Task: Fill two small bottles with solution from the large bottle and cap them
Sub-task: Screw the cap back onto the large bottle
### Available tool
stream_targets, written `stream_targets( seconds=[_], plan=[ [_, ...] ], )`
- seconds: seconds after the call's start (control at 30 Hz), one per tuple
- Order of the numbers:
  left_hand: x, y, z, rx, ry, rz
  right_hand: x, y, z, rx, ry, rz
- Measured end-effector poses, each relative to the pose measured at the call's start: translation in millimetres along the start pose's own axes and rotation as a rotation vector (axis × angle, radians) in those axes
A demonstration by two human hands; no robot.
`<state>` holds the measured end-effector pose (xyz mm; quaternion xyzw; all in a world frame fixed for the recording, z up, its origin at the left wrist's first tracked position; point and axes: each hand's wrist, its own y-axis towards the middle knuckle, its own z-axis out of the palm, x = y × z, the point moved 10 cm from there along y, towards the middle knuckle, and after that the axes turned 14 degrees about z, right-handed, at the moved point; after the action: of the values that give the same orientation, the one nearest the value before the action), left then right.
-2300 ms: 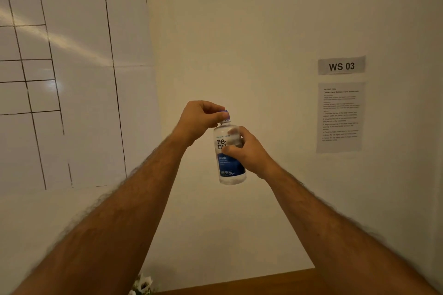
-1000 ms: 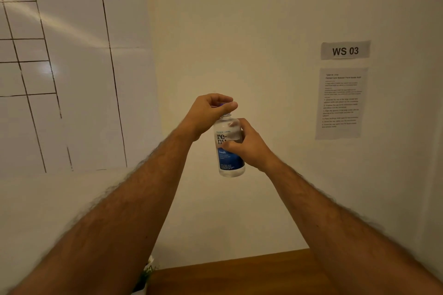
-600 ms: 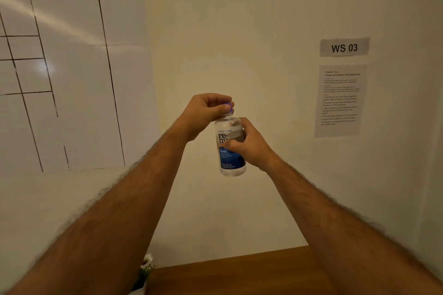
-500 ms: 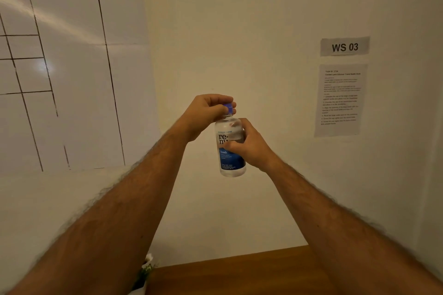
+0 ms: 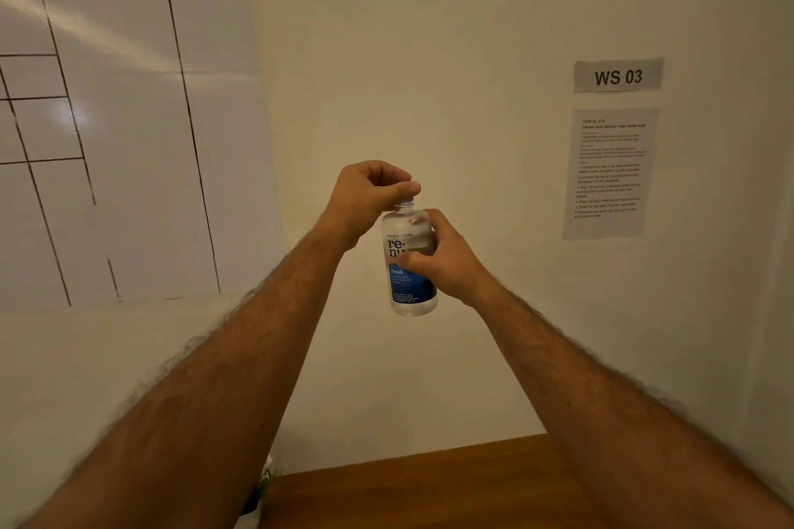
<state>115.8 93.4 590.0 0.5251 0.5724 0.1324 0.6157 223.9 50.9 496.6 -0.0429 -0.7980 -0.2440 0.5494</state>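
The cream wall [image 5: 429, 56] is filling most of the view, meeting a glossy white panel [image 5: 120, 120] ruled with dark lines on the left. A strip of brown wooden table [image 5: 429, 490] is showing along the bottom edge, well below the hands. Two bare forearms are reaching up and forward from the lower corners, converging at mid-frame.

On the right part of the wall, a printed instruction sheet [image 5: 608, 172] is hanging, its text too small to read, with a grey "WS 03" sign [image 5: 618, 76] just above it.

The large bottle [image 5: 410, 266] is being held upright in the air in front of the wall, clear of the table. It is transparent with a blue and white label.

The right hand [image 5: 442, 260] is gripping the bottle's body from the right side, its fingers curling round the label area. The left hand [image 5: 365, 198] is sitting over the top of the bottle, fingers and thumb closing round the blue cap [image 5: 408, 199], of which only a sliver is showing beneath the thumb.

At the table's left end, a small white and green object [image 5: 263, 477] is partly showing; its identity cannot be determined.
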Motion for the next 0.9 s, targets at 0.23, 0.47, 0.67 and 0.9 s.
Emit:
stream_targets(
  seconds=[0.23, 0.47, 0.67, 0.9],
  plan=[
    [8.3, -5.5, 12.1, 0.121, -0.070, -0.049, -5.2, -1.2, 1.4, 0.003, -0.035, 0.003],
    [5.9, -3.3, 6.8, 0.035, 0.138, 0.000, -7.0, -1.7, 4.0, 0.006, -0.015, 0.009],
    [4.8, -5.4, 3.1, 0.036, 0.052, -0.013, -7.1, -2.4, -0.9, 0.008, 0.019, 0.006],
    [4.0, -7.5, 12.7, 0.159, -0.028, -0.064, -11.7, -3.4, -1.9, 0.047, 0.067, 0.047]
  ],
)
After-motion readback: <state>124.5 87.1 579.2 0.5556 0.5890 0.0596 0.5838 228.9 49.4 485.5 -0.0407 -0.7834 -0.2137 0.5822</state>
